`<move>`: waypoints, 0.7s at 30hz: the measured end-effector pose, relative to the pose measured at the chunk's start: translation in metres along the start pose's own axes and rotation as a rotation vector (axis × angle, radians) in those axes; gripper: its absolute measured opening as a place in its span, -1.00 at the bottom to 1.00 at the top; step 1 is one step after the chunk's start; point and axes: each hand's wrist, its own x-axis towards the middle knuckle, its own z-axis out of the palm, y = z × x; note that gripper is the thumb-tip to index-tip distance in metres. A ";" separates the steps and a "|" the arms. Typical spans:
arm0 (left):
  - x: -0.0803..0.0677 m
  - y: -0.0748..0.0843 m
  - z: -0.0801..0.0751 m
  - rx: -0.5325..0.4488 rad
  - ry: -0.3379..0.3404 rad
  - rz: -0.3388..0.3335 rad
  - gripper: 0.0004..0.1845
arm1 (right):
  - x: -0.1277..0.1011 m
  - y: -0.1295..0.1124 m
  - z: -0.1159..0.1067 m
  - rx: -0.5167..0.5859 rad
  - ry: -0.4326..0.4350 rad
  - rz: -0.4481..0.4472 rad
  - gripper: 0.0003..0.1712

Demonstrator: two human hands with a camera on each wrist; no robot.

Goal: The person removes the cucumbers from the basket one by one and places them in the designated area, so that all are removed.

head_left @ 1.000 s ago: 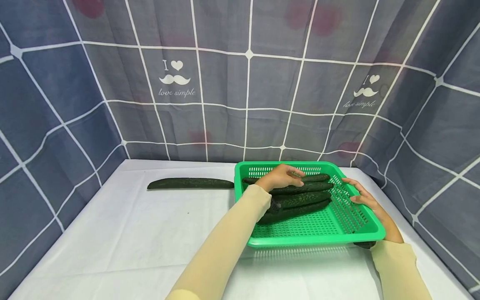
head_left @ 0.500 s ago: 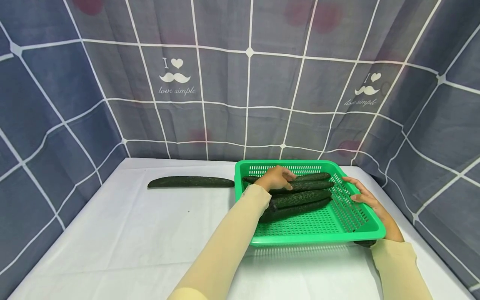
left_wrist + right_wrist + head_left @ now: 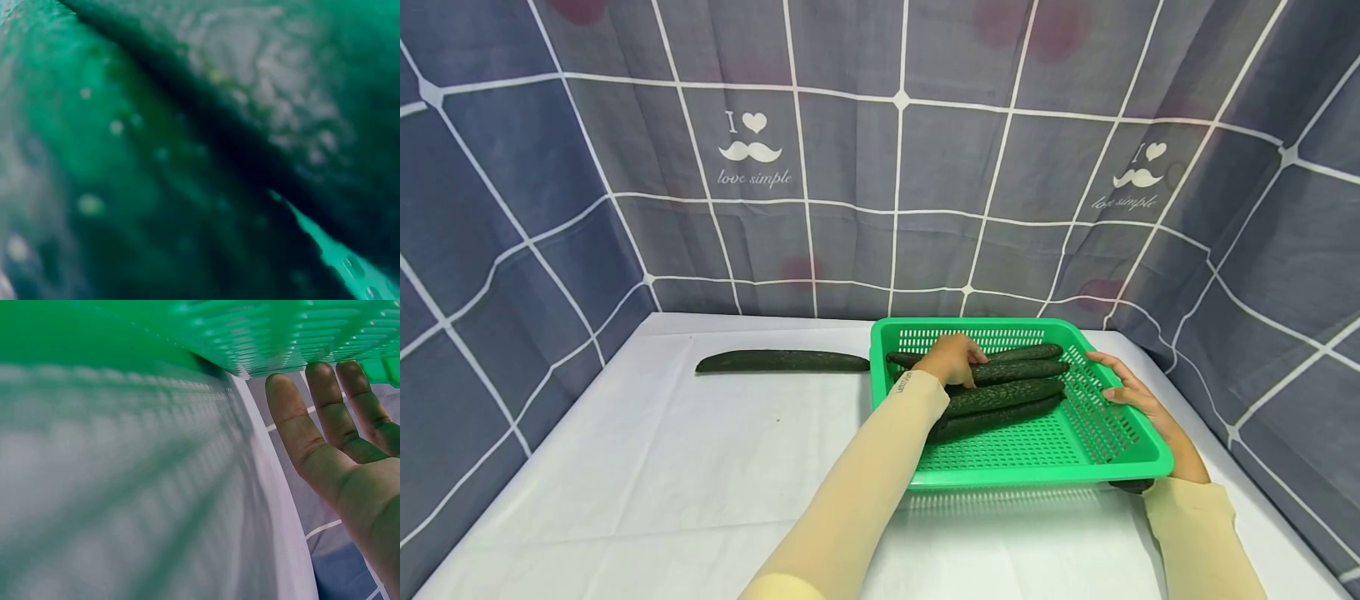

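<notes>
Several dark green cucumbers lie side by side in a green plastic basket [image 3: 1037, 476]. My left hand [image 3: 951, 360] reaches in from the left, its fingers curled about the left part of one cucumber [image 3: 1026, 370]; the hand hides that end. Two blurred cucumber skins [image 3: 125, 175] fill the left wrist view, a sliver of basket floor [image 3: 350, 265] between them. At the basket's right side my right hand [image 3: 1138, 402] holds the rim, thumb over the inner edge. In the right wrist view, fingers [image 3: 300, 428] touch the basket's outer wall from below.
A single cucumber [image 3: 782, 361] lies on the white tablecloth [image 3: 700, 467], its right end close to the basket's left wall. Grey-blue checked curtains [image 3: 850, 167] enclose the table at the back and both sides.
My left hand has drawn slightly left and lower among the cucumbers, its fingers going from spread to curled about one. The right hand keeps its hold on the basket.
</notes>
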 end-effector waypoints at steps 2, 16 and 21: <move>0.000 0.001 0.000 0.038 0.000 0.009 -0.53 | 0.000 0.000 0.000 0.023 -0.011 0.000 -0.12; 0.001 -0.001 -0.004 0.157 0.014 0.071 -0.54 | 0.000 0.001 0.000 0.069 -0.007 -0.006 -0.11; 0.001 -0.003 -0.006 0.168 0.019 0.064 -0.54 | 0.000 0.000 0.001 0.067 -0.005 0.006 -0.12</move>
